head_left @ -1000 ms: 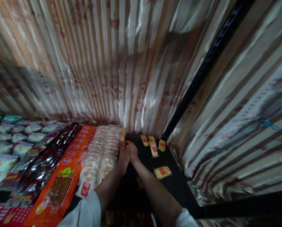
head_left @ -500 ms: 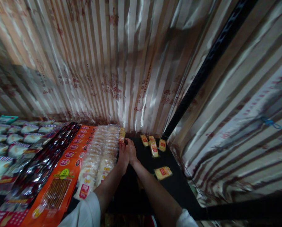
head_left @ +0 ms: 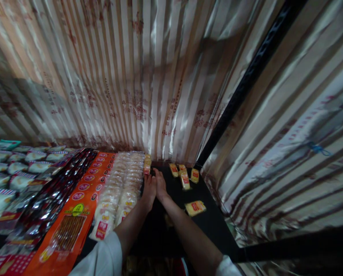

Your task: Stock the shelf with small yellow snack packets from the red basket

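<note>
A short row of small yellow packaged snacks with red labels stands against the right side of two rows of clear-wrapped pale round snacks. Just at the near end of the yellow row is my left hand, fingers stretched forward; whether the fingertips touch the last packet I cannot tell. Close beside it on the right, my right hand has its fingers extended, with nothing visible in them. Several loose yellow packets lie to the right on the black shelf, and another yellow packet lies nearer to me.
Left of the pale snacks lie orange packs of brown sticks, dark shiny packets and white bags. A striped sheet hangs behind. A black metal post rises at the shelf's back right corner.
My hands have drawn slightly back from the yellow row, and its nearest packet shows more. The right fingers have come away from it. The view has shifted a little.
</note>
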A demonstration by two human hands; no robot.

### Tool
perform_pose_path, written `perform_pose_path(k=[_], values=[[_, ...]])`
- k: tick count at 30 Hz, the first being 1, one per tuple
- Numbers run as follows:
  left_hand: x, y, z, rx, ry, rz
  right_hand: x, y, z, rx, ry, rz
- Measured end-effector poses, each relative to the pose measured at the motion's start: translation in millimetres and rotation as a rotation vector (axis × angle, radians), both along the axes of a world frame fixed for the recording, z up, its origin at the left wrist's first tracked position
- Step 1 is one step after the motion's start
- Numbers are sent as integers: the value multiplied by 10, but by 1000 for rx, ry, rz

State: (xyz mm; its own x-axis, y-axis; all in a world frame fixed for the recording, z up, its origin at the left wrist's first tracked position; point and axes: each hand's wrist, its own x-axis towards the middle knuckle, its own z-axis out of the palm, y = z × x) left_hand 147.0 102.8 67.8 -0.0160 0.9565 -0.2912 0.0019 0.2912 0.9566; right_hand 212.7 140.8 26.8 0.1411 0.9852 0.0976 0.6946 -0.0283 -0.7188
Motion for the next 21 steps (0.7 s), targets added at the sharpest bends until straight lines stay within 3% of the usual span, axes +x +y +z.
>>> perform_pose_path(k=[9,21], values=[[54,-322,-1,-2,140,-13,316,-462,163,137,-19,-1],[165,-985,-13,283,792,-414,760,-1357,293,199,-63,-54]])
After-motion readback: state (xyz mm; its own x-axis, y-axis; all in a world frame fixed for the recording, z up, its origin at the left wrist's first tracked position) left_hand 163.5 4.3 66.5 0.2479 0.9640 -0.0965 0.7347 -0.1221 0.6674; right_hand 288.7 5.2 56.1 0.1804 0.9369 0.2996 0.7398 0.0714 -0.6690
